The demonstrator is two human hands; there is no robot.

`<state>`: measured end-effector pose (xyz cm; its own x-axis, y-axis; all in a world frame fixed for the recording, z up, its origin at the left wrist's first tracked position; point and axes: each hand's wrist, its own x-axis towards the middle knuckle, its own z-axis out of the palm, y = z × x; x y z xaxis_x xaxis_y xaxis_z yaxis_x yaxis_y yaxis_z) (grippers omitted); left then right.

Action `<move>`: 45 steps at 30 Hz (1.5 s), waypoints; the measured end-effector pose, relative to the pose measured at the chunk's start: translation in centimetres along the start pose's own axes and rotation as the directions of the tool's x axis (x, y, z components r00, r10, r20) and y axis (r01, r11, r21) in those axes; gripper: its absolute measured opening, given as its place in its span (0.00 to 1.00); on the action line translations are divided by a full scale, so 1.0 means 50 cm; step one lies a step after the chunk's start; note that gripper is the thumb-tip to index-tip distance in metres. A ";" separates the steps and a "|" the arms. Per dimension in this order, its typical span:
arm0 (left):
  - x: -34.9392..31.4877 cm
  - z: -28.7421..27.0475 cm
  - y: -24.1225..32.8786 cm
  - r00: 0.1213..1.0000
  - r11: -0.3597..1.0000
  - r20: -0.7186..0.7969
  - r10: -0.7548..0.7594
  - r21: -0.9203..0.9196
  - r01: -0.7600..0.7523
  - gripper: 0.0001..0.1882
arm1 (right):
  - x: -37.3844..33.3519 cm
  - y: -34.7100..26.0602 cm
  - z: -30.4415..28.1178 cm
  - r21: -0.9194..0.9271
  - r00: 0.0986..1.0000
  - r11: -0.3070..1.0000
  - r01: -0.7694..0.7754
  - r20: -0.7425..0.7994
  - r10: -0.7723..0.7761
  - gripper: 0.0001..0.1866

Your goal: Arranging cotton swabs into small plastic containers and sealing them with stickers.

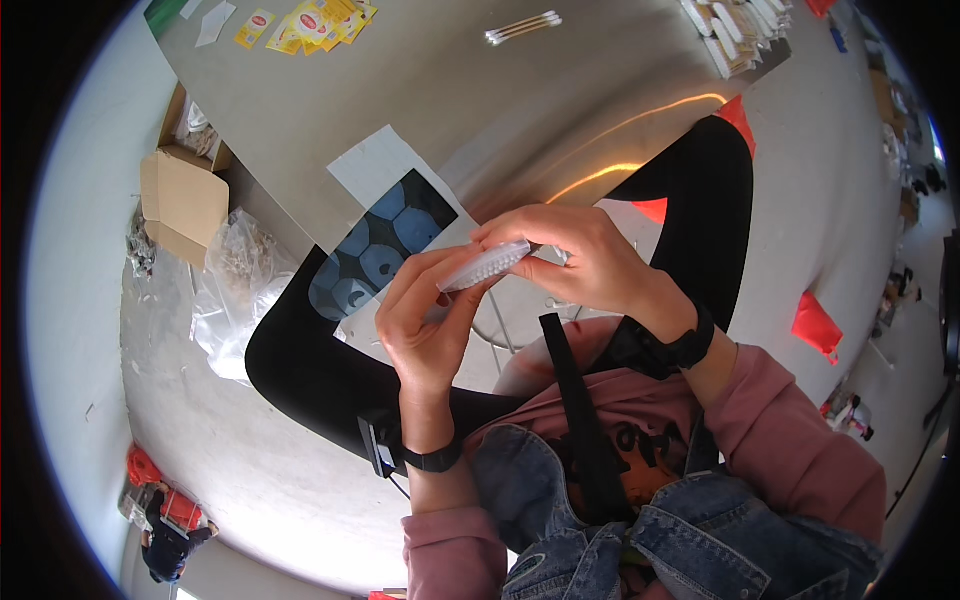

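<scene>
Between my two hands is a small clear packet of cotton swabs, held tilted above my lap, its rows of white tips facing me. My left hand grips its left end between thumb and fingers. The right hand pinches the other end, and its fingertips are partly hidden behind the packet. Loose cotton swabs lie in a small bundle on the metal table. Several yellow printed labels are fanned out at the table's far left.
Several packed swab bundles are piled at the far right of the table. White paper and a dark sheet with blue rounded shapes overlap at the near edge. An open cardboard box and plastic bag stand left. Another person is lower left.
</scene>
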<state>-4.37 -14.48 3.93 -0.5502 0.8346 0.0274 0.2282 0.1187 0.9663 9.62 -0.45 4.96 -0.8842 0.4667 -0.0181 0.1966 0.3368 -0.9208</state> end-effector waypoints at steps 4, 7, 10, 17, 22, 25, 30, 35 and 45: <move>0.006 0.000 0.003 1.000 1.000 0.006 0.012 -0.013 -0.012 0.14 | 0.001 0.001 0.000 0.012 1.000 1.000 -0.005 0.003 0.005 0.14; 0.005 0.005 0.004 0.993 0.985 -0.005 -0.118 -0.130 0.116 0.15 | 0.000 0.004 0.003 0.075 0.999 0.996 -0.046 -0.008 0.047 0.14; 0.005 -0.006 0.001 0.933 0.932 0.084 -0.350 -0.065 0.355 0.15 | 0.000 0.003 0.005 0.226 0.988 0.963 -0.145 -0.025 0.155 0.13; -0.002 -0.013 -0.014 0.903 0.890 0.171 -0.394 -0.175 0.421 0.16 | 0.014 -0.028 -0.020 0.596 0.847 0.628 -0.499 0.185 0.498 0.16; -0.001 -0.011 -0.004 0.874 0.778 0.253 -0.416 -0.398 0.486 0.18 | 0.013 -0.029 -0.022 0.599 0.864 0.647 -0.471 0.166 0.475 0.19; 0.002 -0.012 0.001 0.872 0.763 0.253 -0.419 -0.423 0.489 0.18 | 0.012 -0.038 -0.019 0.552 0.895 0.719 -0.423 0.132 0.425 0.20; -0.002 -0.013 0.001 0.887 0.750 0.239 -0.394 -0.474 0.461 0.17 | 0.014 -0.047 -0.022 0.541 0.888 0.716 -0.441 0.145 0.437 0.21; -0.004 -0.017 -0.001 0.896 0.750 0.232 -0.378 -0.492 0.443 0.18 | 0.017 -0.044 -0.022 0.611 0.860 0.629 -0.480 0.188 0.474 0.26; -0.005 -0.031 0.001 0.916 0.652 0.223 -0.335 -0.646 0.396 0.10 | 0.010 -0.037 -0.035 0.700 0.845 0.542 -0.465 0.168 0.508 0.28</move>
<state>-5.46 -15.54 4.39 -0.4006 0.8446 -0.3553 -0.5880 0.0604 0.8066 9.56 0.58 7.35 -0.7180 0.4280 -0.5489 0.2213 -0.6073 -0.7630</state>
